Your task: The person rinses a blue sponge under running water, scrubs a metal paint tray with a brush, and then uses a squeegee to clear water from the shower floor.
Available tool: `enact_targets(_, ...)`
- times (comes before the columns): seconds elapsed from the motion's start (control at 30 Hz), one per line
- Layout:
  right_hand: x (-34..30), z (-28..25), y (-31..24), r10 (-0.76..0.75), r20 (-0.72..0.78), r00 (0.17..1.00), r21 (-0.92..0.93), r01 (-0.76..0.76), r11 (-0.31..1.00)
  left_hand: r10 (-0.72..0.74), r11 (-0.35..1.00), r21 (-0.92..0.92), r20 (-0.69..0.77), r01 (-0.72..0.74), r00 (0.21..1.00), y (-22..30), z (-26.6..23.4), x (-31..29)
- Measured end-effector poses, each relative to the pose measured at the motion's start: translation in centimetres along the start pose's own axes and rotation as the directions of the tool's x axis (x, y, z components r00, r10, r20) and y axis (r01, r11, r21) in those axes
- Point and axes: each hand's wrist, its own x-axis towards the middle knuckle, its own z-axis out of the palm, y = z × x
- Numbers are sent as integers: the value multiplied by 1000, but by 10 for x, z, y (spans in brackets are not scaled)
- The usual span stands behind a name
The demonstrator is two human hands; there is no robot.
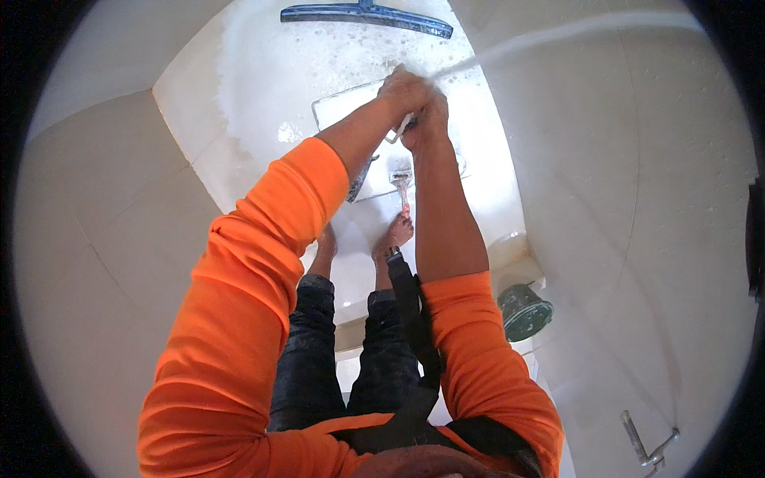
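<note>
Nearest, a black webbing strap with a clip at its end (414,323) hangs over the dark blue jeans (307,342), between bright orange sleeves (239,263), hiding part of the right leg. At lower right, a silvery metal tap with a long cylindrical arm (655,458) juts from the pale, smooth wall (606,199). Near that wall, beside the right sleeve, is a dark green, round bucket (524,315); what it contains cannot be told.

Farther on, a flat brush with a reddish handle (402,187) lies by the toes of the bare right foot (394,235). To its left is a dark, narrow, flat tool (361,182), partly hidden by the left forearm. Both are at a white rectangular panel with a dark outline (343,105), also partly covered by the arms.

Over its far part, the left hand (405,90) and right hand (431,119) meet. The right is curled closed round a pale looped piece (402,129); the left's grip is too overlapped to tell. A blurred whitish band (558,33), hose or water, runs from them rightward. Farthest, a wide blue squeegee (366,13) lies on the wet white floor (271,56).
</note>
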Motion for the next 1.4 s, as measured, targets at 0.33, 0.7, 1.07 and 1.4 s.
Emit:
enact_targets(0.33, -24, -17, -18, 14, -163, 986, -105, -31, 994, 73, 951, -308, 188, -12, 979, 10, 11, -28)
enact_targets(0.7, -28, -13, -12, -132, -188, 973, -231, 86, 969, -164, 670, -685, 239, 286, 957, 28, -15, -48)
enact_targets(1.07, -20, -34, -12, -402, -51, 914, -495, 326, 805, -132, 493, -776, 380, 393, 916, 22, -17, -53)
enact_targets(1.4, -67, -42, 29, -609, 67, 791, -764, 433, 478, -198, 366, -830, 372, 421, 907, -10, 11, -57)
